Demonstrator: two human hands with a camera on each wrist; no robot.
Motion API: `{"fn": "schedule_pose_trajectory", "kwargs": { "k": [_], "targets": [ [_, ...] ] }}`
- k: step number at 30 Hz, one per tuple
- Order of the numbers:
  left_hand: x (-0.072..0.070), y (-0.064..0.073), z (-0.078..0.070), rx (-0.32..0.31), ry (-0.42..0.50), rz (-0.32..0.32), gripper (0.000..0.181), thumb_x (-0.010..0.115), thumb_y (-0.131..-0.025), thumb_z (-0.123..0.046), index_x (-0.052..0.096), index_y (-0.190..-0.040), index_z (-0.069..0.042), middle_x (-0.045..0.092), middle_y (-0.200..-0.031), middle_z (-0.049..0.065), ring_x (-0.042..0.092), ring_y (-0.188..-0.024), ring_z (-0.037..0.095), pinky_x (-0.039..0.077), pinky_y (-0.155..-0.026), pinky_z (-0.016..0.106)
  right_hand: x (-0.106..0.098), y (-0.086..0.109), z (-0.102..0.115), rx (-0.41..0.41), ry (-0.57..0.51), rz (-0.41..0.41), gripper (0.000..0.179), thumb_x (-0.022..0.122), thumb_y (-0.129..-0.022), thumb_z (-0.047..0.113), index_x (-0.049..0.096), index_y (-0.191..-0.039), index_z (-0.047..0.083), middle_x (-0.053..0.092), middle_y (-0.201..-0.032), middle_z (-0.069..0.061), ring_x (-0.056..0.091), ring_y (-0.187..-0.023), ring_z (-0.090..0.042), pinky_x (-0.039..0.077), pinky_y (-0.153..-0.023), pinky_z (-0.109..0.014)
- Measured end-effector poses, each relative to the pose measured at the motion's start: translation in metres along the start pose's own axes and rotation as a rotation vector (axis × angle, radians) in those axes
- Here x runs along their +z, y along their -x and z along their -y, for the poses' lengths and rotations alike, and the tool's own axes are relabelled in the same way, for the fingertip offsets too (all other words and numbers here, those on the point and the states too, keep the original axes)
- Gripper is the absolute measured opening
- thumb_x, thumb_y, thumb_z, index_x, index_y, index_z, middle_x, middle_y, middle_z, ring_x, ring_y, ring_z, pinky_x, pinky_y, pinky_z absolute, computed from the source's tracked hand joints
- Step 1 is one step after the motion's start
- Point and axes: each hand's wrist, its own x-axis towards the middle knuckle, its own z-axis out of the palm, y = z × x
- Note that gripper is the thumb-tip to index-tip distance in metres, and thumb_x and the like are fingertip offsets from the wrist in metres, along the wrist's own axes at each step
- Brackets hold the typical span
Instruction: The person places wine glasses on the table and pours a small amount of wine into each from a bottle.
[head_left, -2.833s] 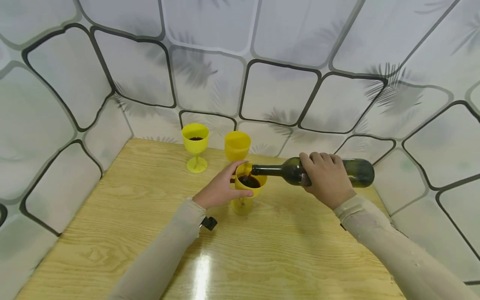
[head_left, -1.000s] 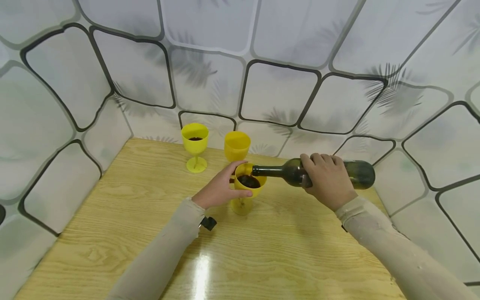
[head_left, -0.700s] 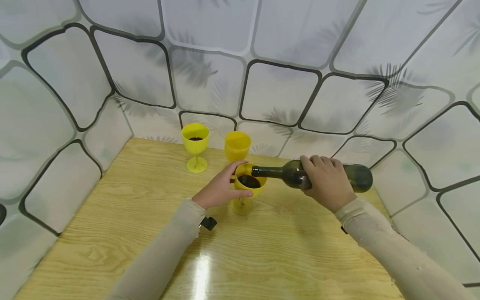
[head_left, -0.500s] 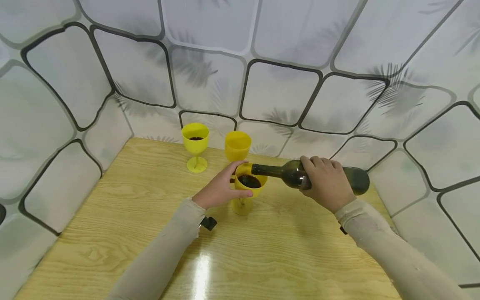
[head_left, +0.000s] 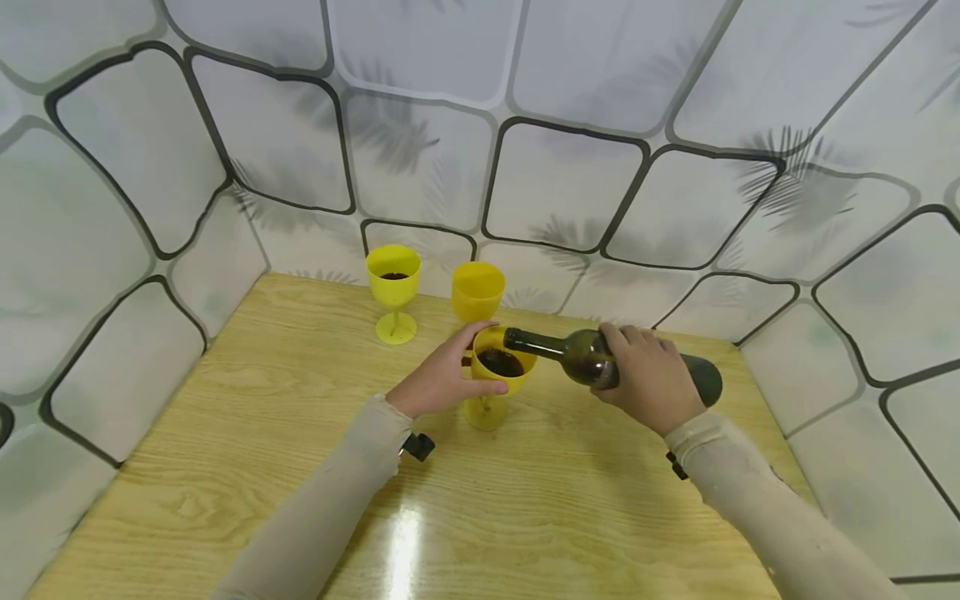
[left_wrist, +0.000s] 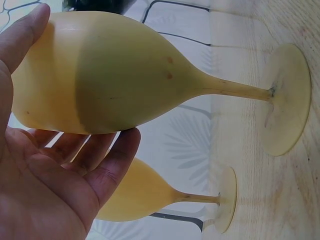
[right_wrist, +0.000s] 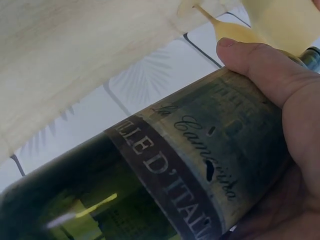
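Observation:
A yellow goblet [head_left: 504, 385] with dark liquid inside stands on the table, and my left hand [head_left: 450, 373] grips its bowl between thumb and fingers. In the left wrist view the goblet [left_wrist: 115, 70] shows its stem and foot, the foot on the wood. My right hand [head_left: 651, 379] holds a dark green wine bottle [head_left: 588, 357] round its body, tilted with the neck lower edge over the goblet's rim. No stream of liquid is visible at the mouth. The right wrist view shows the bottle's label [right_wrist: 200, 140] under my thumb.
Just behind the held goblet stands another yellow goblet [head_left: 477, 292]; its contents cannot be seen. A brighter yellow goblet [head_left: 393, 287] with dark liquid stands to the left. Patterned walls [head_left: 420, 167] close in the wooden table [head_left: 247, 417] at the back and sides.
The bottle's base has swung down and toward me, leaving the neck higher relative to it. The stream of liquid seen earlier has stopped. My left hand keeps its grip on the goblet.

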Motion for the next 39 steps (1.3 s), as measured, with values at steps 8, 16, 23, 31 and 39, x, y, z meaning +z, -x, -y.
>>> {"fn": "schedule_pose_trajectory", "kwargs": {
  "k": [8, 16, 23, 31, 39],
  "targets": [
    [0.001, -0.001, 0.001, 0.009, -0.002, -0.004, 0.092, 0.083, -0.086, -0.051, 0.032, -0.16, -0.032, 0.042, -0.156, -0.002, 0.049, -0.136, 0.025, 0.044, -0.112, 0.052, 0.015, 0.003, -0.001, 0.057, -0.097, 0.036, 0.086, 0.096, -0.069, 0.031, 0.053, -0.137, 0.002, 0.068, -0.111, -0.02, 0.069, -0.096, -0.04, 0.055, -0.081, -0.062],
    [0.001, -0.001, 0.0, -0.005, 0.0, 0.002, 0.094, 0.083, -0.085, -0.051, 0.031, -0.161, -0.033, 0.038, -0.16, -0.002, 0.047, -0.138, 0.026, 0.044, -0.112, 0.053, 0.022, 0.003, 0.003, 0.104, -0.205, 0.03, 0.087, 0.096, -0.07, 0.031, 0.051, -0.137, -0.002, 0.068, -0.114, -0.023, 0.07, -0.095, -0.041, 0.058, -0.081, -0.058],
    [0.001, -0.001, 0.002, -0.001, -0.005, -0.001, 0.093, 0.083, -0.086, -0.05, 0.031, -0.161, -0.033, 0.04, -0.158, -0.004, 0.048, -0.137, 0.024, 0.044, -0.112, 0.05, 0.027, 0.002, -0.001, 0.192, -0.347, 0.035, 0.087, 0.095, -0.073, 0.033, 0.05, -0.141, 0.002, 0.067, -0.124, -0.02, 0.069, -0.106, -0.039, 0.056, -0.09, -0.058],
    [0.002, -0.002, 0.002, 0.001, -0.007, -0.001, 0.092, 0.084, -0.085, -0.049, 0.033, -0.16, -0.032, 0.043, -0.155, -0.005, 0.049, -0.135, 0.023, 0.045, -0.112, 0.05, 0.032, 0.008, -0.012, 0.312, -0.547, -0.006, 0.091, 0.092, -0.079, 0.037, 0.043, -0.149, 0.006, 0.064, -0.131, -0.022, 0.066, -0.113, -0.041, 0.052, -0.095, -0.061],
    [0.002, -0.003, 0.002, 0.013, -0.012, -0.009, 0.094, 0.085, -0.085, -0.045, 0.033, -0.16, -0.023, 0.045, -0.154, -0.003, 0.05, -0.134, 0.023, 0.044, -0.113, 0.049, 0.042, 0.014, -0.023, 0.369, -0.674, -0.157, 0.089, 0.09, -0.081, 0.031, 0.04, -0.15, 0.006, 0.065, -0.125, -0.024, 0.067, -0.107, -0.043, 0.053, -0.089, -0.064]
  ]
}}
